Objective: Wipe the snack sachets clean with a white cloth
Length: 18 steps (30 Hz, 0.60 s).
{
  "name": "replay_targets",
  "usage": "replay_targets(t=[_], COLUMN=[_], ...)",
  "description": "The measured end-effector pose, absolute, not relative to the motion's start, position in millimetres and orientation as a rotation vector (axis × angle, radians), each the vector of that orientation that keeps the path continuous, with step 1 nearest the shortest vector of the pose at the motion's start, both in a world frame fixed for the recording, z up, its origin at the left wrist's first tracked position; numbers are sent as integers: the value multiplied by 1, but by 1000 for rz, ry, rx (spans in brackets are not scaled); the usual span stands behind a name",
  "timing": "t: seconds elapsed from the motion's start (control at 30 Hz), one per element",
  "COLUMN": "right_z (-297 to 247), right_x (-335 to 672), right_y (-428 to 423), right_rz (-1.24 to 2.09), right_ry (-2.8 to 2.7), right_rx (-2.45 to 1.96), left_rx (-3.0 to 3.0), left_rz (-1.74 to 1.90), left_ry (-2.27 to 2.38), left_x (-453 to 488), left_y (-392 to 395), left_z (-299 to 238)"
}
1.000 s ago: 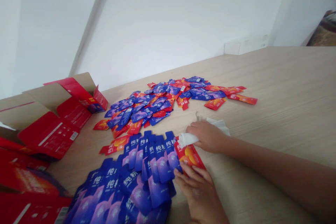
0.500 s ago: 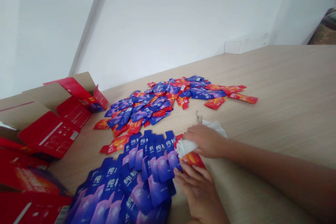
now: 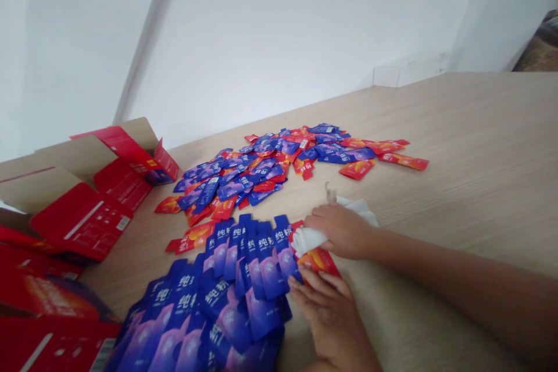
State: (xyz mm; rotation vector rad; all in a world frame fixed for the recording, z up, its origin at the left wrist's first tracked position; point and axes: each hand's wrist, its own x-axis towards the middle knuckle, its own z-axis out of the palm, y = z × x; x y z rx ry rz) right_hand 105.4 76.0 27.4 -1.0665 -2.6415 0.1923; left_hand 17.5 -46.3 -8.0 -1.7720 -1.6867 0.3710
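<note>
My right hand [image 3: 342,231], reaching in from the right, is closed round a folded white cloth [image 3: 308,241]. It presses the cloth onto the upper part of an orange-red sachet [image 3: 321,260]. My left hand [image 3: 329,308] comes from the bottom edge, its fingers stretched out over the lower end of that sachet. The thumb side is partly hidden. Directly left of both hands, overlapping blue-purple sachets [image 3: 265,267] lie face up in rows. More of the cloth sticks out behind my right hand.
Behind is a loose heap of mixed blue and red sachets [image 3: 235,186]. At the left stand open red cardboard boxes [image 3: 93,224] with their flaps out. The wooden table [image 3: 471,186] meets a white wall. A pale strand [image 3: 330,192] lies beyond the cloth.
The view has shifted very slightly. Both hands, the cloth and the sachets keep practically the same places.
</note>
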Motion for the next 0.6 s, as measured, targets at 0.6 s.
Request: replay_targets(t=[0.6], right_z=[27], right_x=[109], right_y=[80], right_rz=[208], right_ry=[-2625], right_rx=[-1089], left_rx=[-1733], left_rz=[393], left_ry=[-1636], left_x=[16], left_y=[-47], left_z=[-8])
